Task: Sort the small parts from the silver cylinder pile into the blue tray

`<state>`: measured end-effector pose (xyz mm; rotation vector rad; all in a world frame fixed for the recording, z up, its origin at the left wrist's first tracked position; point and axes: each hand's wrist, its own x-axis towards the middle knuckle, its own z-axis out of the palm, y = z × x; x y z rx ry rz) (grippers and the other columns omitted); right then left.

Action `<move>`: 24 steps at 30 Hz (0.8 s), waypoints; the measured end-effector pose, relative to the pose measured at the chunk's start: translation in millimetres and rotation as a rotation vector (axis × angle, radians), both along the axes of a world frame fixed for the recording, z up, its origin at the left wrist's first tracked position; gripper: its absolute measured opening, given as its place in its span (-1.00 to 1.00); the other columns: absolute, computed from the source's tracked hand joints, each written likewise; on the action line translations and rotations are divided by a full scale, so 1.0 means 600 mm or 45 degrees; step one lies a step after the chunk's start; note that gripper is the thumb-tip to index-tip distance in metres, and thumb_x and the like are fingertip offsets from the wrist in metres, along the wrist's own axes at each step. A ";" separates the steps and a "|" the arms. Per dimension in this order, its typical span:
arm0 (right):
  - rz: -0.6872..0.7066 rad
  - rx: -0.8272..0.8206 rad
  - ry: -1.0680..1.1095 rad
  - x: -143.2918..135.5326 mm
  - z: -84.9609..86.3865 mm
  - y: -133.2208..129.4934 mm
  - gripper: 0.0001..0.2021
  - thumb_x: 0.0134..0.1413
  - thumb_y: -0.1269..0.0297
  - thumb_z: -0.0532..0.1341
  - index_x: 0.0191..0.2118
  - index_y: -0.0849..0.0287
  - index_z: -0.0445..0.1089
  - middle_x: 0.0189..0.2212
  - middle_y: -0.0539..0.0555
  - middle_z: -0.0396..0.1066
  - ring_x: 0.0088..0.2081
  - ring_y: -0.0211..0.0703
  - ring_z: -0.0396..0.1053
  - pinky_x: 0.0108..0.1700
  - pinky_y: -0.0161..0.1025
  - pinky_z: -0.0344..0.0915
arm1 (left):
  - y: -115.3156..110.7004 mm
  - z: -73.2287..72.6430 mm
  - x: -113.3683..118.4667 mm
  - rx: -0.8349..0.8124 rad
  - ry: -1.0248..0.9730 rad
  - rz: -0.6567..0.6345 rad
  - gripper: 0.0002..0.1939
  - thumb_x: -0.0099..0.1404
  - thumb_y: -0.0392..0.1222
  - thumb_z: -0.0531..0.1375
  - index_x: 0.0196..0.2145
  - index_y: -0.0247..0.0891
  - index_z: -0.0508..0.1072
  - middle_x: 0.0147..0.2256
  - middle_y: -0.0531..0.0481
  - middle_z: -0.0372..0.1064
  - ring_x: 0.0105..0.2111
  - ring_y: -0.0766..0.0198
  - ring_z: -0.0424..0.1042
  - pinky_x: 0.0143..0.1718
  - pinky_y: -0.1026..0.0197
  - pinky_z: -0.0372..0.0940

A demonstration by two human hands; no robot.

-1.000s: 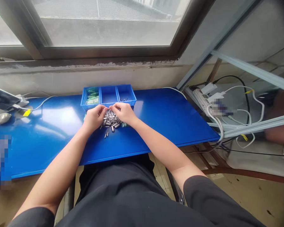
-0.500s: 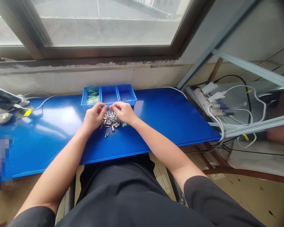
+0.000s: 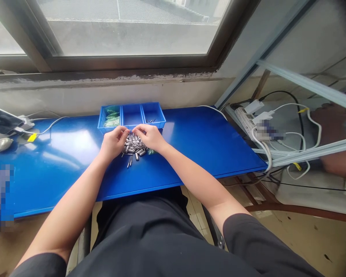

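Flanking the pin pile: L hand just left, R hand just right, fingertips pinching together above it; pinched item too small to tell. Pins lie mixed, tray just beyond.

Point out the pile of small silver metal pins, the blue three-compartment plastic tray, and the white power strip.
pile of small silver metal pins (image 3: 134, 148), head view, middle of the heap.
blue three-compartment plastic tray (image 3: 132, 115), head view, floor of the middle compartment.
white power strip (image 3: 247, 120), head view, its top face.

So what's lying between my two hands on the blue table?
In the head view, a heap of small metal pins lies between the left hand and right hand on the blue table.
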<state>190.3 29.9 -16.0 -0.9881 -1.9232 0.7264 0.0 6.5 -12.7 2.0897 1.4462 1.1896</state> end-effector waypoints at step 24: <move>-0.001 -0.089 0.080 -0.003 -0.002 0.000 -0.74 0.29 0.13 0.18 -0.31 0.17 0.51 -0.36 0.04 0.54 -0.30 -0.18 0.43 -0.21 -0.25 0.29 | 0.001 -0.001 -0.001 -0.026 -0.034 -0.022 -0.76 0.39 -0.02 0.12 -0.31 -0.22 0.44 -0.56 0.09 0.33 -0.56 0.35 0.29 -0.45 0.26 0.18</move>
